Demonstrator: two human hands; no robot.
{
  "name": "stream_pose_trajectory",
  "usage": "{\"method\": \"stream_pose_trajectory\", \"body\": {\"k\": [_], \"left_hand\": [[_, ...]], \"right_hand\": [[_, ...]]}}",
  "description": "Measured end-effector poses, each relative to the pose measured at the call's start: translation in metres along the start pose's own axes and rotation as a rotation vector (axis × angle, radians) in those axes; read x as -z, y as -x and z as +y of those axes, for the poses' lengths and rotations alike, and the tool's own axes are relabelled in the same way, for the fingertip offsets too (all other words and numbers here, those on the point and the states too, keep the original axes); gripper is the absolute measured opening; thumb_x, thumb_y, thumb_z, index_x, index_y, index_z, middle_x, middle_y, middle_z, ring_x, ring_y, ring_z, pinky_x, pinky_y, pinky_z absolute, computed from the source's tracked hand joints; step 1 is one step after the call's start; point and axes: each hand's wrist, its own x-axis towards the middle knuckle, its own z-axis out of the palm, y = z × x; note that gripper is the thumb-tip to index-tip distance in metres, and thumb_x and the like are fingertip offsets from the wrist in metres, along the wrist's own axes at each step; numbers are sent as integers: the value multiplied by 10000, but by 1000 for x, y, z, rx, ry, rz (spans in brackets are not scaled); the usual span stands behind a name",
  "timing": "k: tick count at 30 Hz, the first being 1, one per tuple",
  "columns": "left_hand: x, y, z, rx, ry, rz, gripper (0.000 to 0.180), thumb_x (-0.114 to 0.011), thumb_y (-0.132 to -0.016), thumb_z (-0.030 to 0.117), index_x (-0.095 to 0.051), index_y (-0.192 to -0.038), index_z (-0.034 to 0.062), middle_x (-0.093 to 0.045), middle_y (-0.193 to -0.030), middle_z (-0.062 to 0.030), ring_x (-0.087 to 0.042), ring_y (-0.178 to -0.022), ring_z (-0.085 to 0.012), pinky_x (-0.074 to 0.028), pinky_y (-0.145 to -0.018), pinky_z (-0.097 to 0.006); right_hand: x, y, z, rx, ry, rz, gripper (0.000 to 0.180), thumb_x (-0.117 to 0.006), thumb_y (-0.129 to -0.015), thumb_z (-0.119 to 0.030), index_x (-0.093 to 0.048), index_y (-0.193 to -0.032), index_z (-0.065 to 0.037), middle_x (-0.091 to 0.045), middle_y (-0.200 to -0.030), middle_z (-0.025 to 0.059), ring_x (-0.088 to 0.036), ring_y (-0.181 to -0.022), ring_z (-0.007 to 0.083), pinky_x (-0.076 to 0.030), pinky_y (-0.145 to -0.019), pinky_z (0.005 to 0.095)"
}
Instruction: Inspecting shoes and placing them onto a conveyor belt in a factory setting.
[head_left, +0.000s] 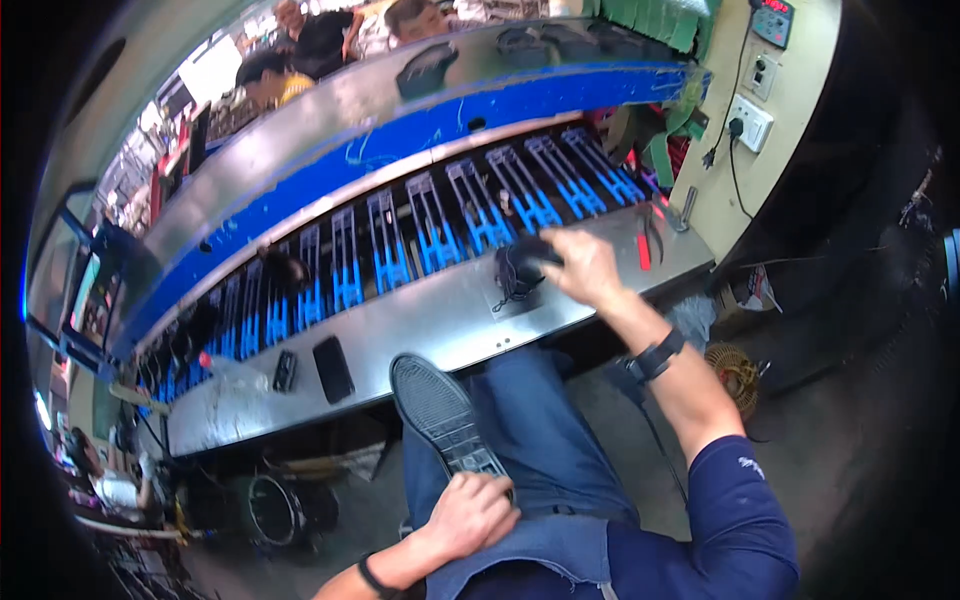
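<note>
Across my lap lies a black shoe, its ridged sole turned up and its toe pointing at the steel worktable. My left hand is closed on the heel end of this shoe. Out over the table, my right hand is on a dark bundle with thin dark cords hanging from it. The fingers of that hand are bent and partly blurred, and the bundle's kind cannot be made out.
The steel worktable carries a black phone, a small black object, red-handled pliers and a metal tool. Behind runs a row of blue metal brackets below a blue beam. Other people are beyond.
</note>
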Motion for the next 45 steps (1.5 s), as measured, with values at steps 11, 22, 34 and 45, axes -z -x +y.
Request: {"method": "stream_pose_trajectory", "body": {"k": [11,22,34,45], "left_hand": [[-61,141,-145,1208,287,886,329,-738,-837,99,-577,-1100,-14,-575,-1114,-126,-600,-1000,-233,-502,-827,-336],[-22,109,-167,664,2137,936,544,-557,-915,275,-517,-1327,-78,-502,-1419,-288,-493,-1327,-429,-405,-1111,-583],[18,38,-100,444,1868,806,830,-189,-1010,670,-451,-1418,-4,-610,-1232,-270,-566,-1224,-454,-473,-1036,-571],[17,27,-50,561,1229,493,783,-168,-1023,583,-572,-1262,-43,-620,-1250,-261,-572,-1228,-408,-435,-1076,-517]], "right_hand": [[43,70,-136,-692,-963,-371,465,-798,-796,-234,-639,-1165,0,-683,-1020,73,-624,-959,148,-503,-902,318],[33,180,-153,-1328,-2139,-711,868,-576,-890,-612,-439,-1417,64,-568,-1326,238,-624,-1154,328,-539,-956,438],[43,135,-172,-901,-1628,-855,700,-537,-965,-504,-492,-1360,73,-630,-1224,128,-617,-1085,189,-493,-939,311],[54,142,-203,-699,-1480,-858,821,-498,-930,-659,-556,-1305,69,-655,-1172,144,-623,-1055,202,-483,-916,319]]}}
